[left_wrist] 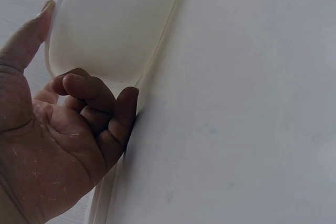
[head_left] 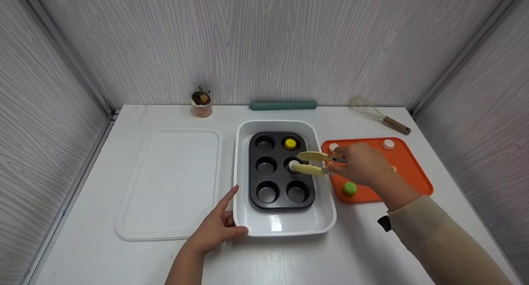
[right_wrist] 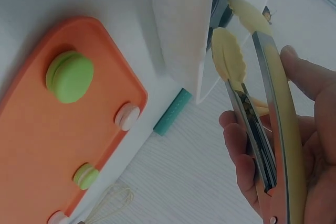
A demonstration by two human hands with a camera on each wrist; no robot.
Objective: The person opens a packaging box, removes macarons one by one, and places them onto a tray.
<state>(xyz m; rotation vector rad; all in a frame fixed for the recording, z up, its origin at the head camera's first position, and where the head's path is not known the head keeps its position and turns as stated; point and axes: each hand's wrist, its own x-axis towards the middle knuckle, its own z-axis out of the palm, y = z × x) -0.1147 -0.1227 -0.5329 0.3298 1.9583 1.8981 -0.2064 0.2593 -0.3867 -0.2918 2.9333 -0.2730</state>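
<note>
Head view shows the placing step in hand: the right hand holds yellow-tipped tongs reaching from the orange tray over the rim of the white baking dish, and the tong tips sit at the middle right cup of the dark muffin tin, with a white macaron between them. By my reading the macaron is being set into that cup, so the next move calls for easing the squeeze on the tongs to let it drop flat, then drawing the tips up and back toward the tray without knocking the tin. A yellow macaron already lies in the far right cup; the other four cups look bare. On the tray a green macaron sits near its front edge and a white one near the far corner. The right forearm, in a beige sleeve, comes in from the lower right, wrist slightly raised, fingers curled round the tong arms as the right wrist view shows. The left hand rests on the counter against the dish's near left corner, forefinger stretched along its side, the other fingers loosely curled against the rim, bracing rather than gripping it. A white lid lies flat just left of the dish.
</note>
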